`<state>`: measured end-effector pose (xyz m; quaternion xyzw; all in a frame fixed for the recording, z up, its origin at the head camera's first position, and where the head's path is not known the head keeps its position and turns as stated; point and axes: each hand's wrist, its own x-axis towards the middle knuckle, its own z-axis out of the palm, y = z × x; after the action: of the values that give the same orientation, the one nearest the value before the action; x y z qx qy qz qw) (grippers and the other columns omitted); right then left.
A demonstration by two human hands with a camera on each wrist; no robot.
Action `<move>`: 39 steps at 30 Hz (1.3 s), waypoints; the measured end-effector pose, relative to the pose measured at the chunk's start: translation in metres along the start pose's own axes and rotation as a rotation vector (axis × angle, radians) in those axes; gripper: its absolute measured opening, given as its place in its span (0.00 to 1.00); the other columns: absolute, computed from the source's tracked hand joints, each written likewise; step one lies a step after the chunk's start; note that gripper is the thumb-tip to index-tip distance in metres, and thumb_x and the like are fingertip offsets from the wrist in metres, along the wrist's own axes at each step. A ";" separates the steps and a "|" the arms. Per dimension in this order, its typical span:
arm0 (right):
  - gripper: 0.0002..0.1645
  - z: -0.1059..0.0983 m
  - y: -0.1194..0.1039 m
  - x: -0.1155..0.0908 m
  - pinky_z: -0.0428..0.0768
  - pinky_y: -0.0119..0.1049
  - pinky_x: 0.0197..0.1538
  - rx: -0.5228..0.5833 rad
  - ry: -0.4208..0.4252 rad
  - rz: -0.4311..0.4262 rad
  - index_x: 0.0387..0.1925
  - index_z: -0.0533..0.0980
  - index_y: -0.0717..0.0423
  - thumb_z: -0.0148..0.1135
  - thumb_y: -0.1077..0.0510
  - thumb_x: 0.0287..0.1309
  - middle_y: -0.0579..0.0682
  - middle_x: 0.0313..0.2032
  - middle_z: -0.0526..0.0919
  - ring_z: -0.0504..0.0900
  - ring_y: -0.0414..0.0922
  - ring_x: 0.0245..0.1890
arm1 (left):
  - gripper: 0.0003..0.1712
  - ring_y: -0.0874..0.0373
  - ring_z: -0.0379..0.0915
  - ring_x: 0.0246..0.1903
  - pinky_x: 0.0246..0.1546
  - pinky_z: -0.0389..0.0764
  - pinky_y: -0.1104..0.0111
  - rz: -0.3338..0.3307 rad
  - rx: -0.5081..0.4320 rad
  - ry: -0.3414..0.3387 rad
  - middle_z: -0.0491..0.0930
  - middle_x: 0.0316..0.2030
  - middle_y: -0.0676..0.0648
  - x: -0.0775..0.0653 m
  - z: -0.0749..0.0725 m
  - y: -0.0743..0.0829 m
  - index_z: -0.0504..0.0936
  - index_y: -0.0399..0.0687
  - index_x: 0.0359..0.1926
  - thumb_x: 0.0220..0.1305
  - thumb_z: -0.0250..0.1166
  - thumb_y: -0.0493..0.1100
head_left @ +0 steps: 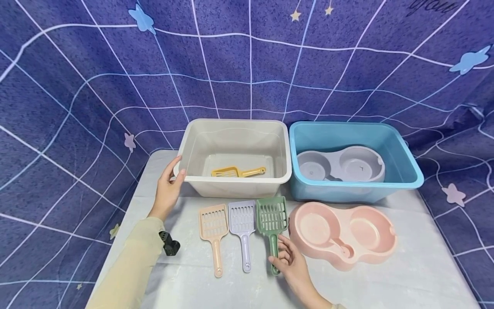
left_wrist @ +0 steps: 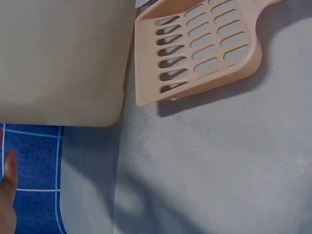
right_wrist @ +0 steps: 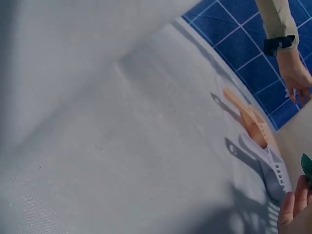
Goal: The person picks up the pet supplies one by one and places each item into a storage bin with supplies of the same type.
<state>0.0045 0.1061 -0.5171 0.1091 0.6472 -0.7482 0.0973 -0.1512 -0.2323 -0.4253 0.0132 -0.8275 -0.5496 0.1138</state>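
Observation:
My left hand [head_left: 167, 191] is at the front left corner of a beige litter box [head_left: 231, 189], fingers extended and touching its rim. A yellow litter scoop [head_left: 247, 173] lies inside that box. With my right hand [head_left: 293, 266] I hold the handle of a green litter scoop [head_left: 272, 216], thumb across the front of the handle. Its slotted head points toward the boxes. In the right wrist view only the tip of its handle [right_wrist: 306, 165] shows, by my fingers. To its left lie a lavender scoop [head_left: 243, 219] and a peach scoop [head_left: 214, 223].
A blue litter box [head_left: 347, 192] stands right of the beige one, with a grey double pet bowl [head_left: 335, 161] inside. A pink double pet bowl [head_left: 343, 223] sits in front of it. The table [head_left: 200, 292] has a pale cover, and a patterned blue curtain [head_left: 231, 56] hangs behind.

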 end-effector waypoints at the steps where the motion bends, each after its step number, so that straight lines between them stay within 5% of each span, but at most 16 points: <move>1: 0.43 0.000 -0.002 -0.001 0.72 0.24 0.35 -0.003 -0.002 0.005 0.69 0.62 0.69 0.67 0.75 0.51 0.62 0.55 0.72 0.71 0.35 0.32 | 0.29 0.51 0.70 0.47 0.39 0.71 0.79 -0.001 -0.001 0.003 0.72 0.61 0.32 0.000 0.000 0.000 0.64 0.45 0.73 0.75 0.55 0.42; 10: 0.42 -0.005 -0.020 -0.011 0.71 0.24 0.34 -0.024 -0.040 0.004 0.68 0.64 0.67 0.69 0.75 0.51 0.60 0.53 0.73 0.70 0.37 0.32 | 0.28 0.56 0.67 0.43 0.37 0.69 0.79 -0.001 0.016 0.037 0.71 0.58 0.33 0.001 0.001 -0.001 0.65 0.44 0.72 0.74 0.56 0.40; 18: 0.42 -0.014 -0.036 -0.020 0.72 0.25 0.36 -0.055 -0.051 -0.015 0.67 0.65 0.66 0.70 0.75 0.49 0.57 0.51 0.75 0.71 0.37 0.35 | 0.28 0.55 0.64 0.45 0.38 0.68 0.76 0.007 0.052 0.063 0.69 0.63 0.43 0.011 0.004 -0.036 0.65 0.58 0.73 0.75 0.56 0.45; 24: 0.44 -0.019 -0.051 -0.028 0.72 0.25 0.38 -0.081 -0.065 -0.018 0.69 0.64 0.64 0.71 0.73 0.50 0.58 0.52 0.74 0.71 0.38 0.36 | 0.28 0.59 0.62 0.48 0.41 0.67 0.73 0.019 0.077 0.087 0.68 0.66 0.47 0.013 0.005 -0.042 0.66 0.64 0.73 0.75 0.56 0.48; 39: 0.42 -0.017 -0.077 -0.036 0.75 0.25 0.42 -0.139 -0.152 -0.231 0.67 0.65 0.68 0.71 0.72 0.50 0.59 0.51 0.76 0.74 0.37 0.39 | 0.28 0.52 0.64 0.40 0.35 0.68 0.74 -0.006 0.093 0.085 0.70 0.62 0.46 0.012 0.006 -0.042 0.66 0.66 0.73 0.75 0.56 0.48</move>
<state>0.0176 0.1338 -0.4356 -0.0304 0.6965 -0.7138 0.0667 -0.1686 -0.2453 -0.4638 0.0443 -0.8466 -0.5097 0.1467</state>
